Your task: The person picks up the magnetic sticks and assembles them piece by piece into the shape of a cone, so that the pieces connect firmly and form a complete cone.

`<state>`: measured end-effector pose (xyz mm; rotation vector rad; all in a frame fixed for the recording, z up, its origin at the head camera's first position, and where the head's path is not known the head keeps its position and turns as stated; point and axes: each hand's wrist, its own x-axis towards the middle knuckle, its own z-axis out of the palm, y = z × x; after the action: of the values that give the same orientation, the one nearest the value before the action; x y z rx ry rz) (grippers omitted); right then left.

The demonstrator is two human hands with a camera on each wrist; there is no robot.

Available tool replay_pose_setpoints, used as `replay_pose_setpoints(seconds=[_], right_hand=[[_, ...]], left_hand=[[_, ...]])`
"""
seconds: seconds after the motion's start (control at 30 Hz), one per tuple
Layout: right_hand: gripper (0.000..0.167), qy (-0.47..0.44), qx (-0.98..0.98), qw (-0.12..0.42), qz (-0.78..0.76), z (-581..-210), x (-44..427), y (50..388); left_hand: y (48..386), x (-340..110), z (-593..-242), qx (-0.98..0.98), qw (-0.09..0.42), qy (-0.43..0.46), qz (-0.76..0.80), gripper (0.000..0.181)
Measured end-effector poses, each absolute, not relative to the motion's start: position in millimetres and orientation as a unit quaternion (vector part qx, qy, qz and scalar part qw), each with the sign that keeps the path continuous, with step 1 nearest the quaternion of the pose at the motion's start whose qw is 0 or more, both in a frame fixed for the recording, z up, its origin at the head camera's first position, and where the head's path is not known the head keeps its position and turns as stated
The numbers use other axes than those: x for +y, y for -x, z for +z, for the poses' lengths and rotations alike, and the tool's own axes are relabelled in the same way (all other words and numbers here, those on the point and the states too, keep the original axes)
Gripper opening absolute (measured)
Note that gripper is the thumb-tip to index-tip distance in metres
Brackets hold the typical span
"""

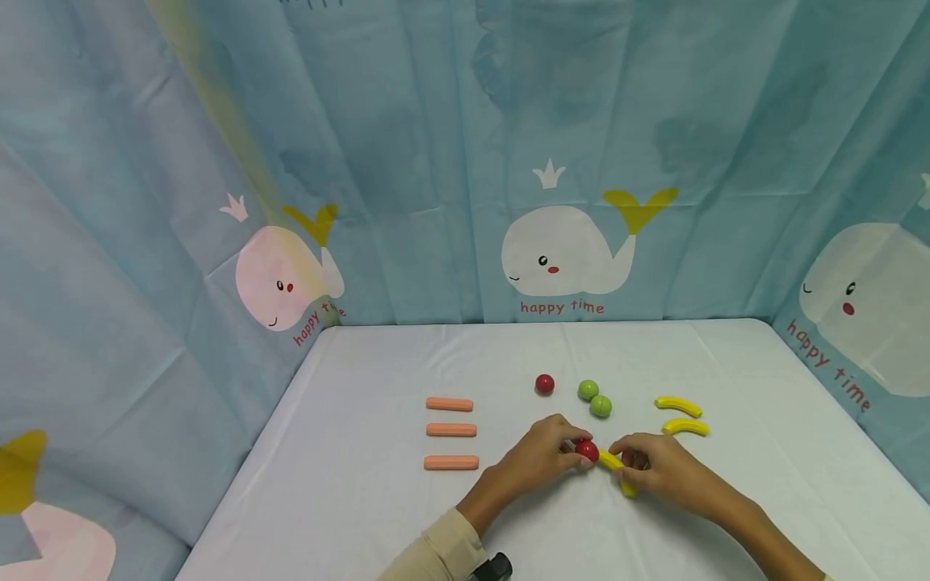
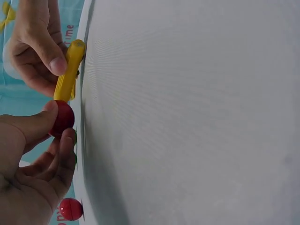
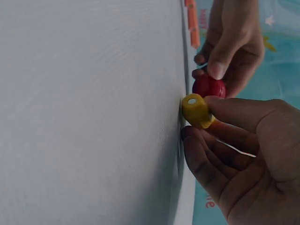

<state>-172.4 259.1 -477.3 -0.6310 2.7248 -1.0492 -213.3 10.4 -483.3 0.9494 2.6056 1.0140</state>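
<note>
Between its thumb and fingers, my left hand (image 1: 541, 453) pinches a small shiny red ball (image 1: 587, 451) over the white table. Beside it, my right hand (image 1: 672, 470) pinches a yellow toy banana (image 1: 613, 461), whose near end points down toward me. In the left wrist view the banana (image 2: 68, 72) and the red ball (image 2: 63, 119) meet end to side. From the right wrist view, the thumb presses the side of the banana (image 3: 196, 110), with the red ball (image 3: 208, 86) just behind. Something dark red shows among the right fingers in the head view; I cannot tell what.
Three orange sausage-like sticks (image 1: 451, 430) lie in a column on the left of the white table (image 1: 349, 500). Farther back are another red ball (image 1: 545, 384) and two green balls (image 1: 601, 406). Two more toy bananas (image 1: 686, 426) lie to the right. Whale-print curtains (image 1: 429, 242) surround the table.
</note>
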Motion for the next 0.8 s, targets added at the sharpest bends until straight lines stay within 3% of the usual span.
replay_pose_setpoints(seconds=[0.2, 0.5, 0.8], right_hand=[[0.033, 0.201, 0.902, 0.114, -0.363, -479.4, 258.2, 169.0], [0.024, 0.207, 0.895, 0.149, -0.365, -477.8, 257.7, 165.8], [0.021, 0.222, 0.897, 0.138, -0.356, -474.8, 261.9, 166.2]], left_hand=[[214.1, 13.4, -483.6, 0.886, 0.104, -0.31, 0.33, 0.036], [212.2, 12.2, -480.3, 0.883, 0.111, -0.311, 0.334, 0.038], [201.1, 19.5, -482.5, 0.893, 0.113, -0.242, 0.363, 0.035]])
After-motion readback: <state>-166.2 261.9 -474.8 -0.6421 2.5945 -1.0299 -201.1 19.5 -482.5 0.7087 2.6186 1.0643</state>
